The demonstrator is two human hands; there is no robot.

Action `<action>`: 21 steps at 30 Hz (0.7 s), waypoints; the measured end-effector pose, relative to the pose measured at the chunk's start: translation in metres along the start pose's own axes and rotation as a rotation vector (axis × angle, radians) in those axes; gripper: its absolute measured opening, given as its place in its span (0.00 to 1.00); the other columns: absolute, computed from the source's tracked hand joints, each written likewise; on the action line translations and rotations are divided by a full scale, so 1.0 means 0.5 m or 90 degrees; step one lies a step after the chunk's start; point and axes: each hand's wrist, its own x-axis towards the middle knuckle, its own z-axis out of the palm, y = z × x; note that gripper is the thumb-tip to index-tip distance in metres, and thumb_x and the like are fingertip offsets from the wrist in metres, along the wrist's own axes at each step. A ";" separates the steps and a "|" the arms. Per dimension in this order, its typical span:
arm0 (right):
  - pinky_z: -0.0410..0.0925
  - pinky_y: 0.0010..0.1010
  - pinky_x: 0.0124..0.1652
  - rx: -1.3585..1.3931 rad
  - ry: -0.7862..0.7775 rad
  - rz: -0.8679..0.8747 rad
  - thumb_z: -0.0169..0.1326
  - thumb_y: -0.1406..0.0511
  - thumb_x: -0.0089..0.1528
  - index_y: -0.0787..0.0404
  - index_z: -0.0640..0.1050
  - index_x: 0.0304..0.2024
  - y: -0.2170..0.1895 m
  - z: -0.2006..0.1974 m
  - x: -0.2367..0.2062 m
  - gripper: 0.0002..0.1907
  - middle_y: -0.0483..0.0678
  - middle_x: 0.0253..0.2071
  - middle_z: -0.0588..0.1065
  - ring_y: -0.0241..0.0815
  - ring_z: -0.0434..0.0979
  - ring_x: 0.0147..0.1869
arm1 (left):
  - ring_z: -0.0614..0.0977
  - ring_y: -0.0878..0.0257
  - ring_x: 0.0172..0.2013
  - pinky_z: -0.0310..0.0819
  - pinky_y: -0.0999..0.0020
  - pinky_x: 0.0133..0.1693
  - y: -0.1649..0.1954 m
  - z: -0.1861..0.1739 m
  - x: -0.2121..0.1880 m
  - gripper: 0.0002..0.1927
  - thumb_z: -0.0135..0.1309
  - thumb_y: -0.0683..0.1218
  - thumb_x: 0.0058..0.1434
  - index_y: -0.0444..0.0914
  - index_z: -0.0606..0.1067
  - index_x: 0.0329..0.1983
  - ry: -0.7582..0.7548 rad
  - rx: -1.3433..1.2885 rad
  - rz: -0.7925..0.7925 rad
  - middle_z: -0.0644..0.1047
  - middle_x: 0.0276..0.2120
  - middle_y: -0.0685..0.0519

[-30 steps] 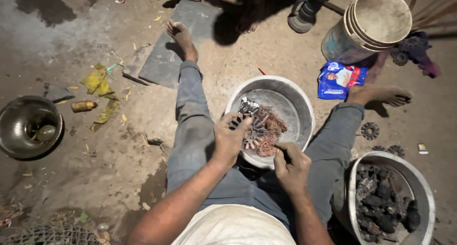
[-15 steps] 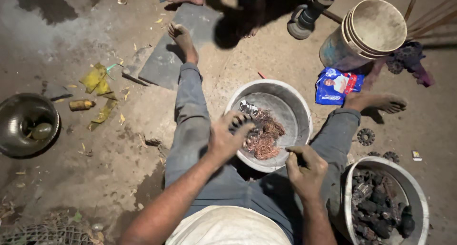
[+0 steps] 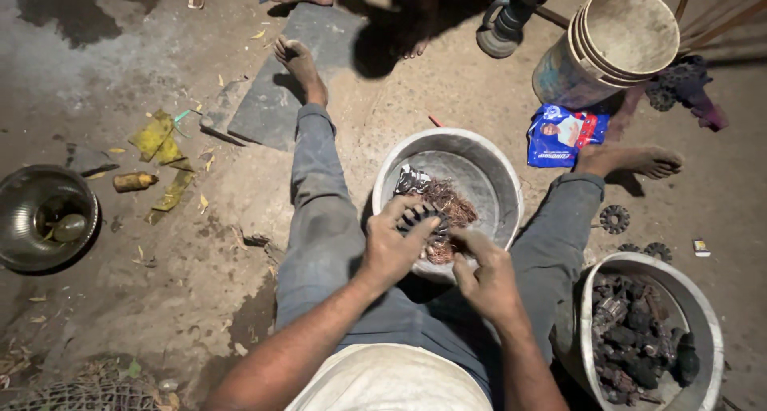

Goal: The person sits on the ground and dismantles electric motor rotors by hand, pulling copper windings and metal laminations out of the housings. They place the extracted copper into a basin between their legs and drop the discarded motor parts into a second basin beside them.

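Person sits on the dirt floor, legs spread, seen from above. Left hand [image 3: 391,247] at frame centre, fingers curled around a small dark round toothed metal part [image 3: 421,218], gripping it over the near rim of a round grey metal basin [image 3: 502,179] set between the legs. Right hand [image 3: 487,271] just right of it, fingers bent and pinched at the same part; what exactly they pinch is too dark to tell. Basin holds a tangle of reddish copper wire [image 3: 449,207] and a crumpled silvery scrap [image 3: 410,179] at its left side. Lower right: second round metal basin [image 3: 707,323] filled with dark blackened metal pieces [image 3: 639,339], beside the right knee. Right of centre: blue and red plastic packet [image 3: 566,134] near the right foot. Upper right: stack of worn round buckets [image 3: 615,39]. Far left: shiny steel bowl [image 3: 24,195] on the ground. Flat grey stone slab [image 3: 280,99] under the left foot, upper centre.
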 end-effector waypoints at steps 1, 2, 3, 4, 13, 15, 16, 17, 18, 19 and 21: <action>0.73 0.32 0.40 0.048 -0.019 0.071 0.53 0.70 0.59 0.63 0.80 0.49 -0.006 0.004 0.004 0.15 0.53 0.37 0.81 0.45 0.83 0.39 | 0.84 0.62 0.35 0.79 0.65 0.37 0.000 0.004 -0.004 0.15 0.66 0.43 0.58 0.32 0.77 0.45 0.014 0.054 0.079 0.82 0.34 0.49; 0.74 0.30 0.37 0.096 -0.040 0.140 0.53 0.70 0.60 0.62 0.80 0.48 -0.014 0.009 0.006 0.13 0.51 0.34 0.81 0.43 0.84 0.35 | 0.84 0.59 0.36 0.80 0.64 0.38 -0.001 0.006 -0.005 0.17 0.67 0.44 0.57 0.32 0.77 0.46 0.022 0.082 0.111 0.82 0.35 0.47; 0.74 0.30 0.35 0.058 -0.022 0.144 0.54 0.70 0.60 0.62 0.81 0.46 -0.021 0.013 0.006 0.12 0.51 0.34 0.81 0.43 0.84 0.34 | 0.85 0.57 0.38 0.80 0.62 0.39 -0.003 0.008 -0.007 0.18 0.67 0.45 0.57 0.32 0.77 0.46 0.031 0.111 0.143 0.82 0.37 0.45; 0.73 0.30 0.34 0.020 -0.003 0.147 0.56 0.69 0.59 0.61 0.82 0.44 -0.027 0.016 0.004 0.11 0.51 0.33 0.81 0.42 0.83 0.33 | 0.85 0.54 0.39 0.80 0.60 0.40 -0.006 0.007 -0.008 0.19 0.68 0.46 0.57 0.32 0.76 0.47 0.039 0.141 0.177 0.81 0.38 0.43; 0.66 0.27 0.27 0.072 0.048 0.126 0.57 0.71 0.60 0.64 0.82 0.37 -0.003 0.011 -0.013 0.05 0.47 0.24 0.78 0.32 0.74 0.25 | 0.82 0.65 0.35 0.79 0.66 0.38 -0.050 -0.015 0.019 0.10 0.67 0.43 0.60 0.34 0.79 0.39 -0.183 -0.021 0.020 0.83 0.34 0.50; 0.64 0.26 0.27 0.104 0.041 0.140 0.57 0.71 0.60 0.64 0.82 0.36 0.004 0.011 -0.025 0.04 0.46 0.23 0.76 0.31 0.72 0.25 | 0.79 0.69 0.33 0.77 0.70 0.35 -0.057 -0.020 0.022 0.10 0.66 0.42 0.60 0.33 0.78 0.40 -0.170 -0.128 -0.075 0.81 0.34 0.53; 0.65 0.25 0.27 0.106 0.042 0.146 0.58 0.71 0.60 0.65 0.81 0.36 0.004 0.015 -0.033 0.04 0.45 0.23 0.76 0.30 0.71 0.25 | 0.78 0.71 0.32 0.76 0.72 0.33 -0.060 -0.021 0.020 0.10 0.66 0.41 0.59 0.33 0.78 0.40 -0.165 -0.182 -0.125 0.80 0.34 0.55; 0.65 0.24 0.28 0.109 0.043 0.152 0.58 0.71 0.60 0.65 0.81 0.36 0.005 0.016 -0.038 0.04 0.45 0.23 0.75 0.29 0.71 0.26 | 0.79 0.70 0.32 0.77 0.73 0.34 -0.062 -0.019 0.017 0.09 0.65 0.41 0.59 0.33 0.78 0.40 -0.142 -0.265 -0.161 0.80 0.34 0.55; 0.65 0.24 0.28 0.099 0.049 0.154 0.59 0.71 0.60 0.65 0.81 0.37 0.006 0.018 -0.041 0.04 0.45 0.23 0.76 0.29 0.71 0.26 | 0.79 0.70 0.32 0.77 0.73 0.35 -0.063 -0.015 0.012 0.09 0.65 0.40 0.59 0.34 0.78 0.41 -0.117 -0.348 -0.197 0.80 0.33 0.54; 0.65 0.23 0.28 0.089 0.054 0.155 0.59 0.71 0.60 0.65 0.81 0.37 0.008 0.019 -0.042 0.04 0.45 0.23 0.76 0.29 0.71 0.26 | 0.80 0.70 0.32 0.78 0.74 0.36 -0.064 -0.013 0.008 0.09 0.64 0.40 0.59 0.34 0.79 0.41 -0.090 -0.430 -0.231 0.80 0.33 0.54; 0.65 0.23 0.29 0.103 0.046 0.154 0.59 0.70 0.61 0.65 0.82 0.39 0.014 0.017 -0.036 0.05 0.45 0.24 0.77 0.29 0.72 0.28 | 0.77 0.70 0.28 0.76 0.73 0.31 -0.065 -0.013 0.004 0.08 0.65 0.41 0.61 0.34 0.79 0.41 -0.108 -0.536 -0.277 0.77 0.30 0.54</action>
